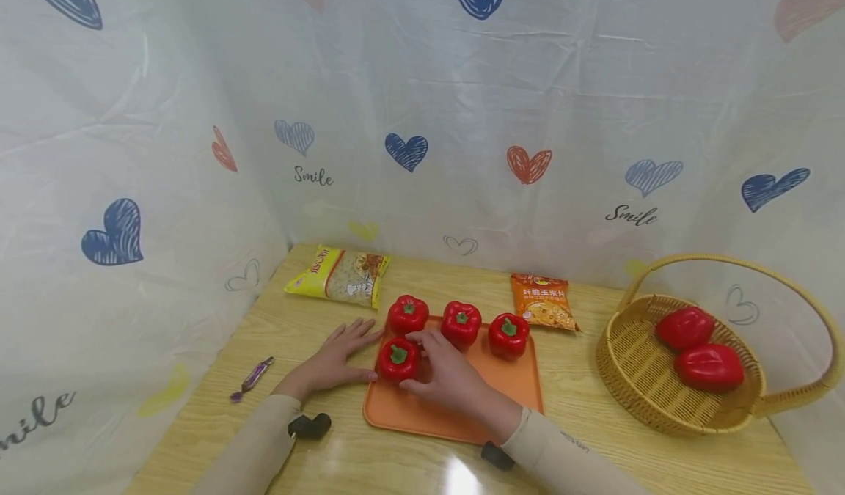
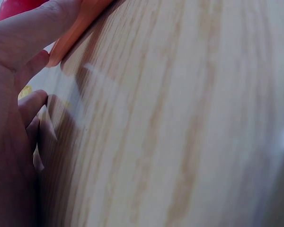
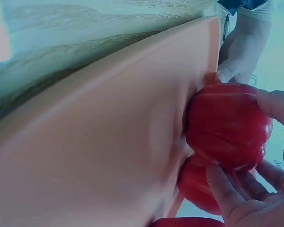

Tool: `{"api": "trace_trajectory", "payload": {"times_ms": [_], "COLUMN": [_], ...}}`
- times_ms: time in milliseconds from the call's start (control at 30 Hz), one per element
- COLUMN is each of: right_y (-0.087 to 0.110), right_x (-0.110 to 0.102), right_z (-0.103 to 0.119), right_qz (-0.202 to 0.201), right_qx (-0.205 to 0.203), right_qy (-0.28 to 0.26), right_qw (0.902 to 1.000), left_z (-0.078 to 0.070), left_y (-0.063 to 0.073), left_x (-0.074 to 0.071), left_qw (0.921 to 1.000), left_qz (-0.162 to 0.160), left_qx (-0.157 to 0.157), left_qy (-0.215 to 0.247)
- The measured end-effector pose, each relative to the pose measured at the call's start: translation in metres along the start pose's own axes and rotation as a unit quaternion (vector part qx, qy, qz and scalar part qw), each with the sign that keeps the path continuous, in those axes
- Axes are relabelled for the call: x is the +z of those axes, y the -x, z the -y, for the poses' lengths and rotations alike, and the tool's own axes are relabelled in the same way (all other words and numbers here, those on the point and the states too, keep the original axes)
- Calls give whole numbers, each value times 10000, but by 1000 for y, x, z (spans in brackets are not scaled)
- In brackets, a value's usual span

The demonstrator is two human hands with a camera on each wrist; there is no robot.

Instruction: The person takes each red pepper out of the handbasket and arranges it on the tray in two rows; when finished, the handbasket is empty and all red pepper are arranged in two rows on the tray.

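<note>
My right hand (image 1: 452, 378) grips a red bell pepper (image 1: 399, 361) at the left side of the orange tray (image 1: 505, 385). In the right wrist view, its thumb and fingers lie around the held pepper (image 3: 227, 125), which stands right at the tray surface. My left hand (image 1: 333, 361) lies with fingers spread on the table by the tray's left edge, thumb tip at the rim. Along the back of the tray are three more bell peppers: one at the left (image 1: 408, 314), one in the middle (image 1: 461, 326) and one at the right (image 1: 508, 336), green stems up.
A wicker basket (image 1: 634, 400) with a tall handle and two red peppers (image 1: 709, 367) stands at the right. Behind the tray lie a yellow snack bag (image 1: 339, 275) and an orange snack packet (image 1: 543, 302). A purple wrapped candy (image 1: 252, 379) is at the left. Curtains border the table.
</note>
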State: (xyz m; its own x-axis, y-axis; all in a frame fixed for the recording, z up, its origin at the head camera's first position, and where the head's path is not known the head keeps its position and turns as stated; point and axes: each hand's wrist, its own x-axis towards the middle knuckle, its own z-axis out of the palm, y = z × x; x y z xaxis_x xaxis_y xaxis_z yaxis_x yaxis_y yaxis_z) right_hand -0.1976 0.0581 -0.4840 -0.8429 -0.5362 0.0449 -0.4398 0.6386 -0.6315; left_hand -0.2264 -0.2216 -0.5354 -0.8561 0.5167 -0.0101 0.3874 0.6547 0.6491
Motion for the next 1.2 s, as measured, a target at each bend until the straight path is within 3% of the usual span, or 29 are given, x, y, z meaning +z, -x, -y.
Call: {"api": "trace_trajectory", "payload": {"times_ms": [667, 1200], "right_y": [18, 55], "right_x": [-20, -47], "right_z": [-13, -30], "right_qz": [-270, -752], "right_qx": [50, 194], "right_qy": [-199, -426], "right_qw": [9994, 9961], "left_z": [-2, -1], "left_y": [1, 0], "left_x": [-1, 1], "left_qw": [10000, 10000], "left_qz": [-64, -70], "left_qx": [48, 45], "left_qy": [5, 28]}}
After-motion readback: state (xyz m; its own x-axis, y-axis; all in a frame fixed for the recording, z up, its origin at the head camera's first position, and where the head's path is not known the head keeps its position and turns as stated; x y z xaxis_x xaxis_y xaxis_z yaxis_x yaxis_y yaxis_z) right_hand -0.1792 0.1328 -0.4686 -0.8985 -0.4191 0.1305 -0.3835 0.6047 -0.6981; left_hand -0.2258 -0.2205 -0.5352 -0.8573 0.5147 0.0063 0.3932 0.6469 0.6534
